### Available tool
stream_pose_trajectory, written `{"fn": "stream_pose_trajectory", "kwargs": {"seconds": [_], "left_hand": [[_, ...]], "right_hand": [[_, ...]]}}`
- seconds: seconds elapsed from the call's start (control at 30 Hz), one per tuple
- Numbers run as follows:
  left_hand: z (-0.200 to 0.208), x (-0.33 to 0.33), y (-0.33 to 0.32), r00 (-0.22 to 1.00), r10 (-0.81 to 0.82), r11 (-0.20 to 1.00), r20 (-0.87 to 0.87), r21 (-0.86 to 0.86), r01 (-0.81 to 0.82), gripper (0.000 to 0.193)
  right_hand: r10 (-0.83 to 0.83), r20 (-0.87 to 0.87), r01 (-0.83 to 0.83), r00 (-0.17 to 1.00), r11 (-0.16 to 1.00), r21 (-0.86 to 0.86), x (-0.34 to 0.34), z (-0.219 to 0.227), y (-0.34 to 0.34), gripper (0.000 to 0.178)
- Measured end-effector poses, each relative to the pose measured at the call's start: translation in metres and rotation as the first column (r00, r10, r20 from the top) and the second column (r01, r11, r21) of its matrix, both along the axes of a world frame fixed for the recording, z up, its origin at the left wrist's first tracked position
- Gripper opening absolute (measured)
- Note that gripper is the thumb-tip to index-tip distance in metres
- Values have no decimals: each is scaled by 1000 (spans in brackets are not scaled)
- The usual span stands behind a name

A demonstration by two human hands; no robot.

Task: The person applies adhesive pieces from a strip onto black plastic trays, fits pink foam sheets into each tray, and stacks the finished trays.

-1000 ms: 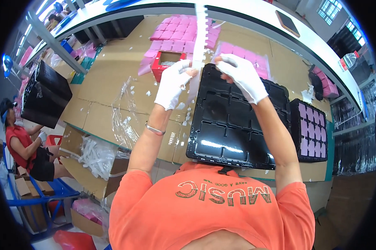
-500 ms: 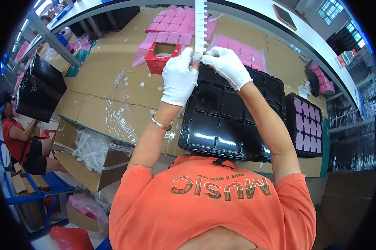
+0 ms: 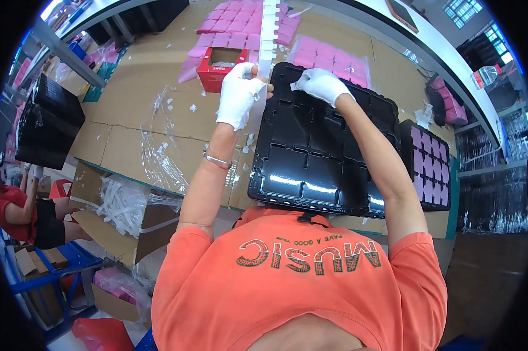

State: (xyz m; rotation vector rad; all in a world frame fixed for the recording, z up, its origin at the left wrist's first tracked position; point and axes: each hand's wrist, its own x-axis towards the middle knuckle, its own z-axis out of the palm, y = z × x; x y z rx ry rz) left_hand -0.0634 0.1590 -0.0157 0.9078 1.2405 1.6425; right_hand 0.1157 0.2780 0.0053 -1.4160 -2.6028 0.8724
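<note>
A long white strip with small tabs along one edge (image 3: 268, 41) runs down from the far edge of the table. My white-gloved left hand (image 3: 239, 96) is closed on its near part, left of the black plastic tray (image 3: 302, 161). Plain backing hangs below that hand. Over the tray's far part, my gloved right hand (image 3: 322, 86) pinches a small white tab (image 3: 294, 86), which is apart from the strip. The tray has several shallow rectangular recesses, and its right part lies partly behind my right forearm.
A red open box (image 3: 215, 75) stands beyond my left hand. Pink packets (image 3: 229, 24) lie at the back, more pink pieces (image 3: 328, 58) in clear film. A second black tray with pink pieces (image 3: 431, 164) sits right. A person in red (image 3: 18, 213) is far left.
My right hand has moved right, away from the strip, with a small white tab in its fingers. My left hand has come slightly nearer and left, drawing the strip down.
</note>
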Motion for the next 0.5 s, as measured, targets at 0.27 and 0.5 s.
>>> {"fn": "stream_pose_trajectory", "kwargs": {"seconds": [0.27, 0.5], "left_hand": [[3, -2, -6, 977, -121, 991, 173, 71, 111, 24], [8, 9, -6, 980, -70, 998, 188, 7, 70, 28]], "right_hand": [[-97, 420, -80, 902, 920, 384, 6, 8, 4, 35], [-87, -521, 54, 849, 995, -78, -17, 34, -13, 37]]}}
